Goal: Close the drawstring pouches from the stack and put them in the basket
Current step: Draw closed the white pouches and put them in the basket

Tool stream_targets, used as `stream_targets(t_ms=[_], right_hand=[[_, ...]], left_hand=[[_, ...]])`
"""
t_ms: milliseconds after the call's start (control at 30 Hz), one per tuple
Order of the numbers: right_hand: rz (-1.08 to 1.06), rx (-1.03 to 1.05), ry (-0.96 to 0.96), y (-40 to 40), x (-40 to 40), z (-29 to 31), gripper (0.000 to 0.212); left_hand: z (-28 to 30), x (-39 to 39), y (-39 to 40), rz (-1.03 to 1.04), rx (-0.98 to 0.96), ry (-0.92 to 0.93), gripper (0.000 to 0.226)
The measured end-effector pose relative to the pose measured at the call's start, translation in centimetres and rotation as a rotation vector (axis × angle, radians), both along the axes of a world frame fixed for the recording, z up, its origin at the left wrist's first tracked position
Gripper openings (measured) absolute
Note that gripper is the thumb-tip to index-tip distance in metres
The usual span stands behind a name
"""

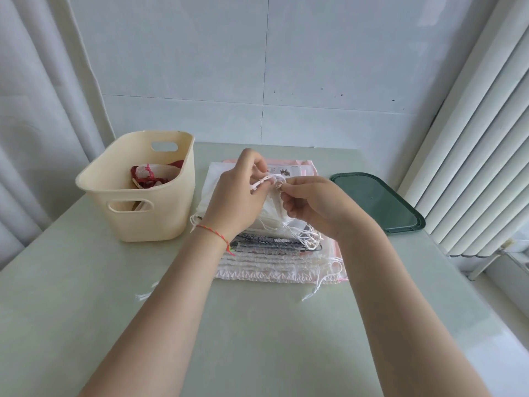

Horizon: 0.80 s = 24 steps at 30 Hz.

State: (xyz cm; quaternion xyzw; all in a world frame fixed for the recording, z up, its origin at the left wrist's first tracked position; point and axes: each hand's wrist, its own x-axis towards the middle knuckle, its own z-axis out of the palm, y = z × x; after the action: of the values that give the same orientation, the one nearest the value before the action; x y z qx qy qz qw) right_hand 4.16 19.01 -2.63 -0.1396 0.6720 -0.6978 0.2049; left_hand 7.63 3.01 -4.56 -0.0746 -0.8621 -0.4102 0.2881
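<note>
A stack of flat drawstring pouches (274,262) lies on the pale green table, with white, grey and pink gathered edges facing me. Above the stack I hold a white pouch (273,210) between both hands. My left hand (240,190) pinches its white drawstring near a knot. My right hand (312,202) pinches the cord and the gathered mouth of the pouch from the right side. To the left stands a cream plastic basket (148,224) with red and white pouches inside.
A dark green tray (380,202) lies at the right of the stack. White curtains hang on both sides and a white wall is behind the table (86,282). Loose white cord ends trail off the stack at the front.
</note>
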Motion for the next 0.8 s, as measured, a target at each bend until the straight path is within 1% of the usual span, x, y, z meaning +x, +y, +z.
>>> stream_targets(t_ms=[67,133,200,333,400,533,800], right_hand=[[-0.025,-0.039,-0.037,0.1,-0.1,0.0,0.018],[-0.050,-0.071,-0.075,0.0,-0.2,0.0,0.017],[-0.069,-0.094,-0.109,-0.1,-0.1,0.0,0.012],[-0.076,-0.114,-0.156,-0.4,0.0,-0.2,0.010],[-0.067,-0.103,-0.148,-0.5,0.1,-0.2,0.007],[-0.055,-0.093,-0.126,-0.7,0.1,-0.3,0.009],[-0.034,-0.074,-0.067,-0.6,0.0,-0.5,0.008]], left_hand=[[0.2,0.1,0.0,-0.077,0.142,-0.026,0.019],[0.4,0.2,0.0,-0.122,0.267,-0.058,0.029],[0.5,0.3,0.0,-0.126,0.308,-0.077,0.032],[0.2,0.1,-0.2,-0.125,0.175,-0.017,0.021],[-0.2,0.1,-0.1,-0.124,0.140,0.007,0.016],[-0.5,-0.4,-0.1,-0.066,0.098,0.072,0.011],[-0.6,-0.6,-0.2,-0.058,0.090,-0.012,0.012]])
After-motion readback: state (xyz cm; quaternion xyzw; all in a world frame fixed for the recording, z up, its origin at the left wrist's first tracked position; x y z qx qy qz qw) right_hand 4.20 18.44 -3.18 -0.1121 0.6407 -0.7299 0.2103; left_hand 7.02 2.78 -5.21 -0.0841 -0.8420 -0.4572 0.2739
